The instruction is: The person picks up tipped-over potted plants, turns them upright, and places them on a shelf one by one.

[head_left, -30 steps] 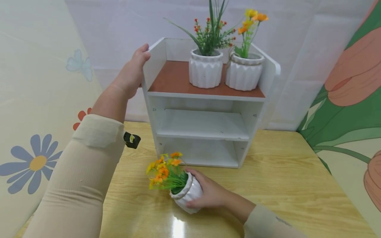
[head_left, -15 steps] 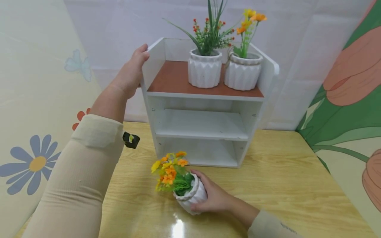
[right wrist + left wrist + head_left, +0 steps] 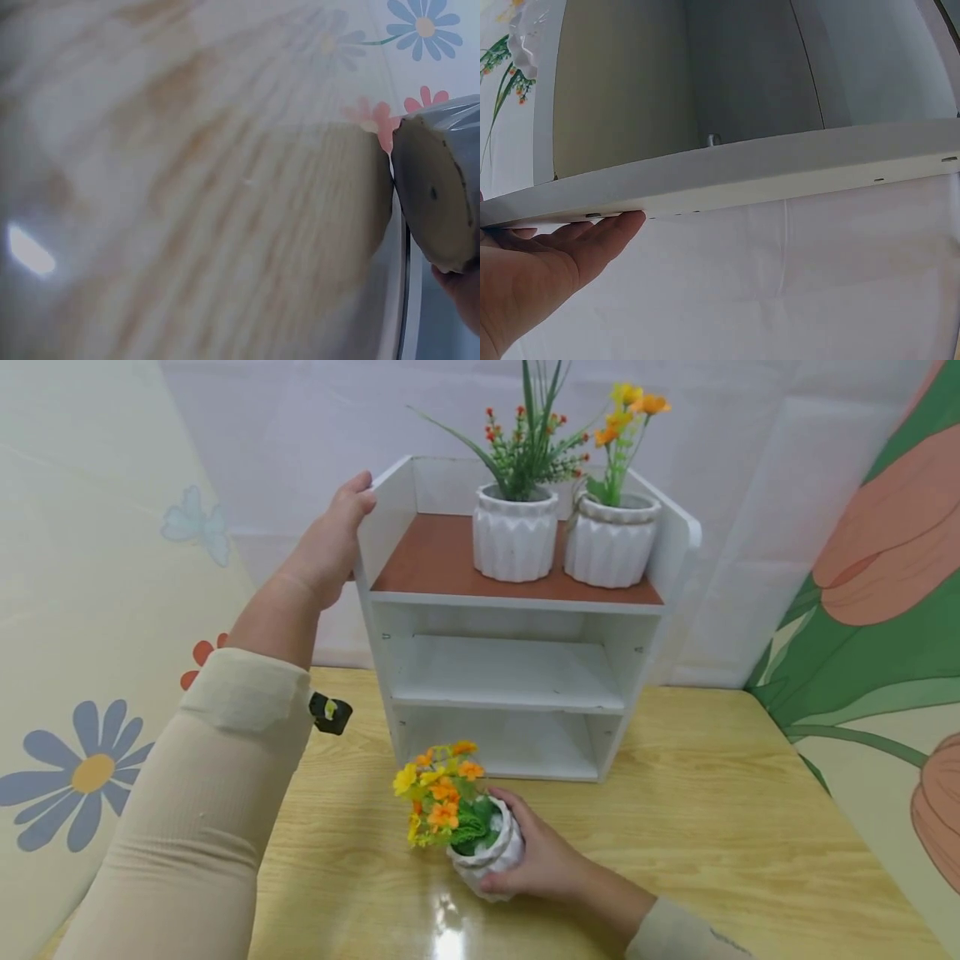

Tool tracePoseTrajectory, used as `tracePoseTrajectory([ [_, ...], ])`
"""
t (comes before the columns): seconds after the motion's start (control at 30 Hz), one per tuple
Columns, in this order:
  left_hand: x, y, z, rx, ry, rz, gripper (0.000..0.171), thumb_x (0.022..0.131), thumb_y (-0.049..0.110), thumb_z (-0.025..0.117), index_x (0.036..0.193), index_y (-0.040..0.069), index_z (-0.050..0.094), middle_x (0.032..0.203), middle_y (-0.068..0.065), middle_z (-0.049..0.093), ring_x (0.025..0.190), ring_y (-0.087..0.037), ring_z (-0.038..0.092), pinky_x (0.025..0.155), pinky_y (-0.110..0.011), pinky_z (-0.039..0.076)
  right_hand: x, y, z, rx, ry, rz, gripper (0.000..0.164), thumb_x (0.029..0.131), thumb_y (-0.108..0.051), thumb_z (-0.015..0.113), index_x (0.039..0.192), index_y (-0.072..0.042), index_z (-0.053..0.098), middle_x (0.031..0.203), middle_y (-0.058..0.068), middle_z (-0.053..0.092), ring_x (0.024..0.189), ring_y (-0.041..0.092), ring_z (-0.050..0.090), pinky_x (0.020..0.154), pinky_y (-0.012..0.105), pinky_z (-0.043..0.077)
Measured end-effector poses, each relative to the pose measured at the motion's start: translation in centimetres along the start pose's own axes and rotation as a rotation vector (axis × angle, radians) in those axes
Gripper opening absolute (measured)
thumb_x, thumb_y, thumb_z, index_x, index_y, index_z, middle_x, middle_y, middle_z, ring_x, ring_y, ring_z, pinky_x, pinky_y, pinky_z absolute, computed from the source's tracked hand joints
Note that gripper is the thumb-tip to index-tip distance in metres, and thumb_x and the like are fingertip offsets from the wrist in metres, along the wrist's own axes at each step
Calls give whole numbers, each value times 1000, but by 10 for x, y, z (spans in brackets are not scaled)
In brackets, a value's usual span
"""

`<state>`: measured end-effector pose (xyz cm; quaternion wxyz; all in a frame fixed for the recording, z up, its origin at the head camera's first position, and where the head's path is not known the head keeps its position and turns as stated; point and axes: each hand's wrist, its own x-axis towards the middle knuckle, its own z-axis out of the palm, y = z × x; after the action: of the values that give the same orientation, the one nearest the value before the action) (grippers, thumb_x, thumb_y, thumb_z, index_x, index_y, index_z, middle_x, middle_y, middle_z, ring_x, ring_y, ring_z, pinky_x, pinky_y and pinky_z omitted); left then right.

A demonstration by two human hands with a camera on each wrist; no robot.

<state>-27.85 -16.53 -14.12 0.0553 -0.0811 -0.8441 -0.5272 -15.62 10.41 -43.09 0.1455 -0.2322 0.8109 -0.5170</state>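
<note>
My right hand (image 3: 543, 860) grips a white ribbed flowerpot (image 3: 491, 864) with yellow and orange flowers (image 3: 442, 793), in front of a white shelf unit (image 3: 510, 672). The pot leans to the left. The right wrist view shows the pot's underside (image 3: 433, 199) close to its reflection in the glossy tabletop; whether its edge touches the table I cannot tell. My left hand (image 3: 333, 543) rests against the upper part of the unit's left side panel. In the left wrist view the fingers (image 3: 604, 238) lie straight along that panel's outer face.
On the unit's brown top stand a white pot (image 3: 516, 539) with grass and red berries, and another white pot (image 3: 611, 550) with orange and yellow flowers. A black device (image 3: 330, 713) sits by the left sleeve. Wood-grain table (image 3: 720, 810) surrounds the unit; painted walls flank it.
The flowerpot in my right hand has shifted slightly right and turned, its flowers swinging right and its opening now facing up more. My left hand stays where it was.
</note>
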Motion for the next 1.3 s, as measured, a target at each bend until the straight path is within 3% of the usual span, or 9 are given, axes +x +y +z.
tracePoseTrajectory([
  [0.4,0,0,0,4,-2,-1,54,102,55,14,153,49,-1,154,-4,30,132,-23,31,109,-52,30,-5,4,-10,-14,21,15,113,64,-25,91,155,-13,24,151,20,40,135,43,43,109,65,30],
  [0.67,0,0,0,5,-3,2,54,102,55,13,154,48,-1,155,-4,29,132,-22,31,110,-53,30,-9,3,-15,-16,5,60,114,62,-24,92,155,-15,26,152,20,39,136,45,41,109,68,27],
  [0.87,0,1,0,-4,-7,4,55,102,55,13,154,48,-1,155,-5,29,132,-23,31,110,-53,29,-11,7,-14,45,13,55,109,62,-18,91,152,-18,31,151,18,41,137,43,39,110,69,22],
  [1.07,0,0,-1,-1,-8,3,55,102,55,14,154,48,-1,153,-5,31,129,-21,32,109,-52,30,-12,10,-12,77,32,48,112,63,-20,91,154,-26,26,158,15,31,143,42,31,112,69,16],
  [1.3,0,0,-1,3,-8,5,54,102,55,13,154,48,-1,153,-5,31,130,-21,32,108,-52,30,-10,12,-10,73,23,37,104,67,-22,89,151,-35,30,159,13,30,143,42,32,110,71,17],
])
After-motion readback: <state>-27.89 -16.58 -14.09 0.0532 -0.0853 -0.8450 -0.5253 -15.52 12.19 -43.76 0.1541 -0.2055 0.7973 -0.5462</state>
